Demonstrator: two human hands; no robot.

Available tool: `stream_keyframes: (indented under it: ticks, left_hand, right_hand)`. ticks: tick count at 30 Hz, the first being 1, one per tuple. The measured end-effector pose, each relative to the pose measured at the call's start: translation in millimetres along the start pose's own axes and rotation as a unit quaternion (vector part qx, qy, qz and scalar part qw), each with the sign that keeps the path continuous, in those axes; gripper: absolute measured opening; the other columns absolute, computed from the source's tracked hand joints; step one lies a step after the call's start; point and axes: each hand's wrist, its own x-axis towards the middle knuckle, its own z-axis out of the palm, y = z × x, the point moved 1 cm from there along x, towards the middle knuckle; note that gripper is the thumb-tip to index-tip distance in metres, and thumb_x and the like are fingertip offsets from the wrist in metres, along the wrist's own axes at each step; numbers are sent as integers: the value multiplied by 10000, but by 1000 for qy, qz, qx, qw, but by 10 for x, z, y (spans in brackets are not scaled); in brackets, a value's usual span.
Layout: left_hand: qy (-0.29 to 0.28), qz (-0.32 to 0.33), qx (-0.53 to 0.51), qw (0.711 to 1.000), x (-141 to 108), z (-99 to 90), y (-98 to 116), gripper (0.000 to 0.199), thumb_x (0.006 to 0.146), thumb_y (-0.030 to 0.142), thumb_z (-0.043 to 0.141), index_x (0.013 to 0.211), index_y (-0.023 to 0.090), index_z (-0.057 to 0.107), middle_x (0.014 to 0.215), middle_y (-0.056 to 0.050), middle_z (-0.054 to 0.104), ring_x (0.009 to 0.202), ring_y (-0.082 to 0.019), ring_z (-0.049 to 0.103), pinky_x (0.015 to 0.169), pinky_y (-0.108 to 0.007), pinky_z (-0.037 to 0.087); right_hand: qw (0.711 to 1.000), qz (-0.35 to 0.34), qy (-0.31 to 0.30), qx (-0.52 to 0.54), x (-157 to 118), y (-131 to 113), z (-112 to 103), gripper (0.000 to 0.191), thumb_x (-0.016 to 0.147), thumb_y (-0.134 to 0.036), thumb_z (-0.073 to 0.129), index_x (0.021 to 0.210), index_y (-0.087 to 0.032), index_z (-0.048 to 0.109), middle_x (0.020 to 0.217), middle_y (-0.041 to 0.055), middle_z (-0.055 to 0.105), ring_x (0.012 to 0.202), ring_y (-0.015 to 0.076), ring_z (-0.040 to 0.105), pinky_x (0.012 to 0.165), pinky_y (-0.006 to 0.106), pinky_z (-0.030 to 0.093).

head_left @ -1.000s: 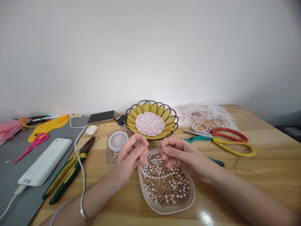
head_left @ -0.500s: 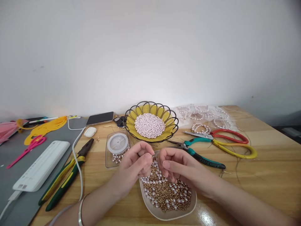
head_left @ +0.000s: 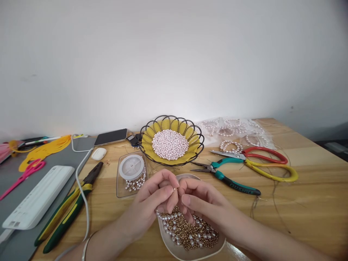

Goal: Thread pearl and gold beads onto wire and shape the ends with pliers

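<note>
My left hand (head_left: 159, 192) pinches a tiny gold-coloured piece (head_left: 175, 189) between thumb and forefinger. Close against it, fingertips nearly meeting, is my right hand (head_left: 199, 201), its thumb and fingers pressed together; what they hold is too small to make out. Both hands are over a pale dish (head_left: 167, 243) of gold beads (head_left: 187, 232) and white pearl beads, and a strand of pearls shows just under my left fingers. Behind the hands stands a yellow and black basket (head_left: 144, 145) of pinkish pearls (head_left: 170, 145).
Left of the hands lie a clear box (head_left: 118, 185) with a white spool (head_left: 131, 167), green-yellow pliers (head_left: 66, 214), a white power bank (head_left: 38, 197), a cable and a phone (head_left: 111, 137). On the right are teal pliers (head_left: 236, 185), red-yellow scissors (head_left: 268, 165) and bagged pearl strands (head_left: 233, 128).
The view has shifted slightly, so tabletop items at the left sit further left. My hands have come closer together, and a small gold-coloured piece now shows at my left fingertips.
</note>
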Motion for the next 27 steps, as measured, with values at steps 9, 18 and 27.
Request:
stream_keyframes:
  ticks: [9,18,27]
  left_hand:
    - [-35,22,24,999,-19,-17,-8,194,1006,363,648,960,193,567,587,90,451,534,-83,257,553,-175,282]
    - [-48,25,21,998,-31,-6,-7,185,1023,344,620,936,196,551,602,83,462,559,-91,294,650,-181,380]
    - [-44,20,65,997,-31,-49,-19,227,1019,388,617,939,197,524,622,77,461,591,-92,347,658,-194,380]
  right_hand:
    - [1000,-3,-6,0,12,-19,5,300,901,-399,775,826,-166,601,733,-32,604,565,56,518,541,194,410]
    - [1000,-6,-5,1,14,-23,5,315,895,-408,778,810,-169,593,712,-38,601,551,52,510,528,187,404]
    - [1000,-12,-2,-5,34,-19,-16,305,903,-411,767,808,-175,598,691,-47,579,538,61,489,515,198,390]
